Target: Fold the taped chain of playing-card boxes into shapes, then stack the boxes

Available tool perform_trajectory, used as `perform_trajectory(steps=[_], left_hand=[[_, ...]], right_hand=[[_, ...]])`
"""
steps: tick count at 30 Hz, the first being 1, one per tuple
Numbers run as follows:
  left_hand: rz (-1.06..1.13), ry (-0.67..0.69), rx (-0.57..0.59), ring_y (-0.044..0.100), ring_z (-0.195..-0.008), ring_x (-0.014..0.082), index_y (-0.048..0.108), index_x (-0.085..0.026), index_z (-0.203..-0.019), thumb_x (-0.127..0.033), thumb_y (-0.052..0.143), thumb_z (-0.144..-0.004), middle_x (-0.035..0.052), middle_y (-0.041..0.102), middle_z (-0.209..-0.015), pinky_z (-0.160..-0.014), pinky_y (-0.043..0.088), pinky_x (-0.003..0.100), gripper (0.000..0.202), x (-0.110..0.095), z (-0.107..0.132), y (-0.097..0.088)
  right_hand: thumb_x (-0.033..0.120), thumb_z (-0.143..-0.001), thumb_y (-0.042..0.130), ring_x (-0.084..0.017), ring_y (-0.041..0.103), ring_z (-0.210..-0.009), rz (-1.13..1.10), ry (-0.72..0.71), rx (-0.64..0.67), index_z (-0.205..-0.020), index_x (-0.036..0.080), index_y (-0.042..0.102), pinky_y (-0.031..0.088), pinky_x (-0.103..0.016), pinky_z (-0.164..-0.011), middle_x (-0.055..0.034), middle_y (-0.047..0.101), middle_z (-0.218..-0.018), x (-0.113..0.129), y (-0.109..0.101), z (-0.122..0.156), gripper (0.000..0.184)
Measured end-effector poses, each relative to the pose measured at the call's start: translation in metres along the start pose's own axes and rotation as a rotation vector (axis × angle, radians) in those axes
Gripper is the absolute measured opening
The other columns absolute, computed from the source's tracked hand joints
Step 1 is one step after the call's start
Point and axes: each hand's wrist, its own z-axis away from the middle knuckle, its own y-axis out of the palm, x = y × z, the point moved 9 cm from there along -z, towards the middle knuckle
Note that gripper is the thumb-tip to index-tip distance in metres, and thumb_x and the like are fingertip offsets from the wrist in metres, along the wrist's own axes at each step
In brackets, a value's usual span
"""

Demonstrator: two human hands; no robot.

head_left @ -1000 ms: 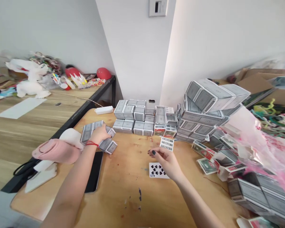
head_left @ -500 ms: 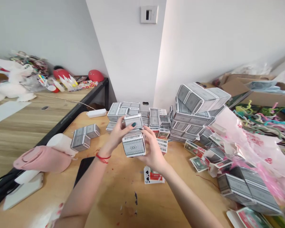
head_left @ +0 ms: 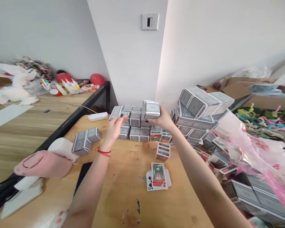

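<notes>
Gripped in my right hand point(head_left: 165, 117) is a grey-patterned block of playing card boxes point(head_left: 151, 109), held at the right end of the back stack. My left hand point(head_left: 114, 127) is empty, with fingers stretched out in front of the left part of the stacked card boxes point(head_left: 139, 132); I cannot tell whether it touches them. A small pile of card boxes point(head_left: 162, 151) stands below my right wrist. Nearer to me, a red and green card box point(head_left: 158, 175) lies on loose playing cards point(head_left: 149, 186), a ten of spades showing.
A taller stack of card boxes point(head_left: 199, 104) rises at the right, beside pink-white plastic wrapping point(head_left: 258, 139). At the left are more card boxes point(head_left: 85, 141), a rolled pink cloth point(head_left: 44, 164) and a dark phone-like object point(head_left: 84, 174). A white wall point(head_left: 130, 57) stands behind.
My right hand has carried the block of card boxes back and right to the stack. My left hand has let go of it and moved left. The pile and loose cards are now uncovered.
</notes>
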Motion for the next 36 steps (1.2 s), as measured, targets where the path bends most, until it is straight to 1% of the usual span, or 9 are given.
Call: perform_trajectory(steps=[5, 10, 14, 19, 24, 27, 30, 34, 36], left_hand=[[-0.237, 0.035, -0.21, 0.06, -0.107, 0.0253, 0.066, -0.012, -0.099, -0.041, 0.05, -0.082, 0.0105, 0.068, -0.106, -0.094, 0.046, 0.036, 0.037, 0.012, -0.008, -0.052], [-0.581, -0.04, -0.37, 0.049, -0.121, 0.0263, 0.06, -0.018, -0.114, -0.041, 0.049, -0.082, 0.0087, 0.057, -0.128, -0.1, 0.04, 0.035, 0.041, 0.023, -0.036, -0.091], [-0.549, -0.173, -0.272, 0.053, -0.116, 0.0272, 0.046, -0.014, -0.13, -0.047, 0.052, -0.081, 0.0149, 0.055, -0.13, -0.093, 0.043, 0.036, 0.06, 0.049, -0.064, -0.088], [-0.529, -0.153, -0.171, 0.058, -0.109, 0.0258, 0.058, -0.012, -0.114, -0.043, 0.058, -0.078, 0.0133, 0.063, -0.119, -0.093, 0.043, 0.033, 0.048, 0.067, -0.074, -0.066], [-0.537, -0.142, -0.233, 0.052, -0.119, 0.0255, 0.051, -0.011, -0.123, -0.04, 0.053, -0.081, 0.0161, 0.055, -0.13, -0.1, 0.039, 0.035, 0.051, 0.062, -0.065, -0.073], [-0.554, -0.058, -0.316, 0.047, -0.124, 0.0238, 0.052, -0.015, -0.122, -0.037, 0.052, -0.082, 0.0132, 0.054, -0.131, -0.107, 0.033, 0.035, 0.045, 0.038, -0.044, -0.077], [-0.407, 0.104, -0.288, 0.053, -0.116, 0.0231, 0.057, -0.019, -0.112, -0.037, 0.053, -0.082, 0.0093, 0.059, -0.122, -0.104, 0.039, 0.037, 0.035, 0.008, -0.007, -0.057], [0.078, -0.104, 0.169, 0.063, -0.092, 0.0224, 0.052, -0.026, -0.12, -0.038, 0.069, -0.071, 0.0096, 0.054, -0.123, -0.078, 0.055, 0.04, 0.054, 0.013, 0.041, 0.017], [0.231, -0.173, 0.24, 0.063, -0.09, 0.0215, 0.052, -0.029, -0.119, -0.032, 0.076, -0.065, 0.0082, 0.052, -0.124, -0.073, 0.057, 0.036, 0.06, 0.012, 0.057, 0.04]], right_hand=[[0.022, -0.048, 0.083, -0.024, 0.063, -0.101, -0.034, 0.062, 0.079, -0.111, 0.016, 0.057, 0.048, -0.041, -0.091, -0.0095, 0.068, -0.112, -0.026, 0.008, -0.027, 0.068], [0.028, -0.049, 0.083, -0.025, 0.064, -0.097, 0.007, 0.113, 0.04, -0.105, 0.015, 0.057, 0.049, -0.043, -0.089, -0.0106, 0.069, -0.107, -0.033, 0.01, -0.029, 0.063], [0.028, -0.051, 0.082, -0.024, 0.065, -0.096, -0.089, 0.121, 0.022, -0.109, 0.017, 0.053, 0.051, -0.041, -0.086, -0.0108, 0.066, -0.113, -0.025, 0.005, -0.029, 0.066], [0.028, -0.057, 0.078, -0.024, 0.06, -0.109, -0.184, 0.007, 0.067, -0.12, 0.025, 0.043, 0.05, -0.039, -0.09, -0.0073, 0.054, -0.13, 0.0, -0.006, -0.025, 0.072], [0.012, -0.053, 0.075, -0.032, 0.031, -0.137, 0.21, -0.208, 0.144, -0.119, 0.022, 0.048, 0.033, -0.046, -0.107, -0.0122, 0.034, -0.144, 0.029, -0.002, -0.016, 0.072], [0.004, -0.056, 0.067, -0.037, 0.024, -0.138, 0.418, -0.252, 0.228, -0.118, 0.022, 0.052, 0.033, -0.051, -0.106, -0.0132, 0.019, -0.151, 0.036, 0.015, 0.0, 0.066], [0.0, -0.058, 0.06, -0.039, 0.029, -0.134, 0.513, -0.236, 0.268, -0.121, 0.024, 0.051, 0.036, -0.056, -0.1, -0.0121, 0.016, -0.152, 0.039, 0.03, 0.023, 0.068], [-0.003, -0.056, 0.057, -0.041, 0.028, -0.131, 0.534, -0.262, 0.265, -0.122, 0.028, 0.052, 0.039, -0.057, -0.096, -0.008, 0.016, -0.153, 0.05, 0.043, 0.049, 0.072], [-0.003, -0.057, 0.055, -0.039, 0.028, -0.13, 0.504, -0.299, 0.281, -0.122, 0.029, 0.051, 0.038, -0.058, -0.097, -0.0066, 0.018, -0.153, 0.056, 0.048, 0.058, 0.073]])
